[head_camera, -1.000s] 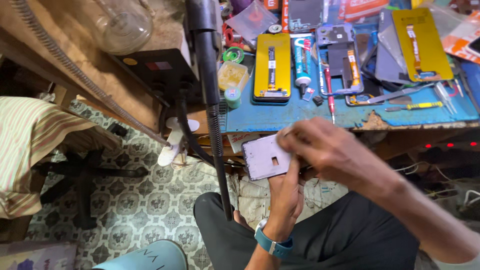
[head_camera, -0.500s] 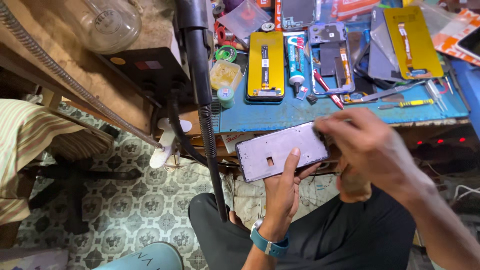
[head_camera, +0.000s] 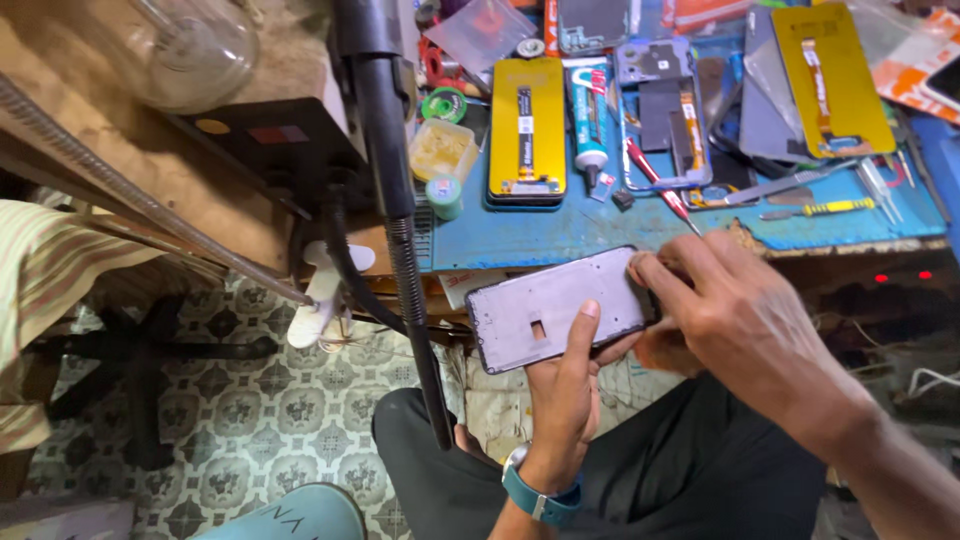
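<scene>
A grey phone frame with a small rectangular cut-out lies flat over my lap, just in front of the bench edge. My left hand, with a teal watch on its wrist, holds the frame from below, its index finger laid across the panel. My right hand grips the frame's right end, thumb and fingers pinched on the upper right corner. What the fingertips hold there is hidden.
A blue work mat carries two yellow-backed phone screens, a glue tube, a phone mid-frame, screwdrivers, tweezers. A black flexible lamp arm hangs left of the frame. Patterned floor lies below.
The view has dropped and shifted. The phone frame now shows more fully and lies flatter; my right hand has moved from covering it to its right end.
</scene>
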